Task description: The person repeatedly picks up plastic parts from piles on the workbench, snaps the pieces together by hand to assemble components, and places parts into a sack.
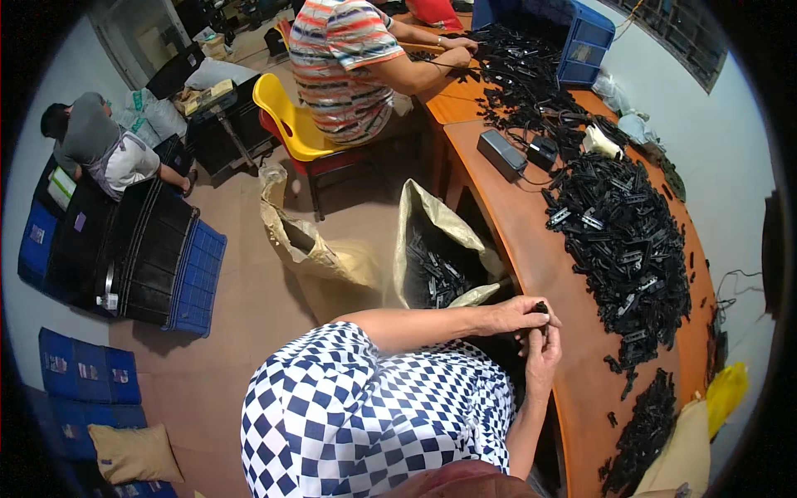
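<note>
While in grip [508, 317] — black piece [541, 307] (shape unclear)

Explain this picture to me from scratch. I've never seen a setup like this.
There is no machine here: a person works with two bare hands. The single picture comes from a wide fisheye camera on that person's head, looking down, which is why straight edges bend.

The left hand holds a small black piece at its fingertips. The right hand meets it there, though its own grip is unclear.

On the orange-brown table lie a large heap of black parts and a smaller heap nearer the lower edge. An open sack beside the table also contains dark pieces.
</note>
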`<action>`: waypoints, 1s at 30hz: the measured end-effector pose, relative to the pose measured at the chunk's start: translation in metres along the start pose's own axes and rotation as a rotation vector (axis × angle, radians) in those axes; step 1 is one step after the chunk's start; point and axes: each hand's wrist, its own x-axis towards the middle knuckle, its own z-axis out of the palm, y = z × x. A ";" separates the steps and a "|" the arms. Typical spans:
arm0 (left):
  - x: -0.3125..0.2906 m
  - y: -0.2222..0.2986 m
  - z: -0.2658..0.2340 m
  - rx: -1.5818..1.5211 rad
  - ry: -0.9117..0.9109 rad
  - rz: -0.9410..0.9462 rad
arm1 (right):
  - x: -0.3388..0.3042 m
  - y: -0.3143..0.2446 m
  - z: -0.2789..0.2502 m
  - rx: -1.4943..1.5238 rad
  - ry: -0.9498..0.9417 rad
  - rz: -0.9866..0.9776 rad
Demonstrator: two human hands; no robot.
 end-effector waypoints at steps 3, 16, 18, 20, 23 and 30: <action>-0.009 -0.003 -0.032 0.770 0.163 0.407 | -0.008 0.009 -0.012 -0.162 0.052 -0.060; 0.016 -0.016 -0.045 1.281 0.174 0.354 | -0.088 0.048 -0.191 -0.788 0.778 -0.093; 0.028 -0.017 -0.008 1.181 0.045 0.294 | -0.096 0.043 -0.215 -0.925 0.790 -0.095; 0.036 -0.012 0.016 1.253 -0.066 0.312 | -0.098 0.037 -0.233 -1.061 0.715 -0.034; 0.044 -0.007 0.048 1.240 -0.144 0.315 | -0.099 0.046 -0.269 -1.097 0.591 0.009; 0.057 -0.035 0.063 0.654 -0.274 0.019 | -0.091 0.068 -0.253 -0.819 0.655 -0.088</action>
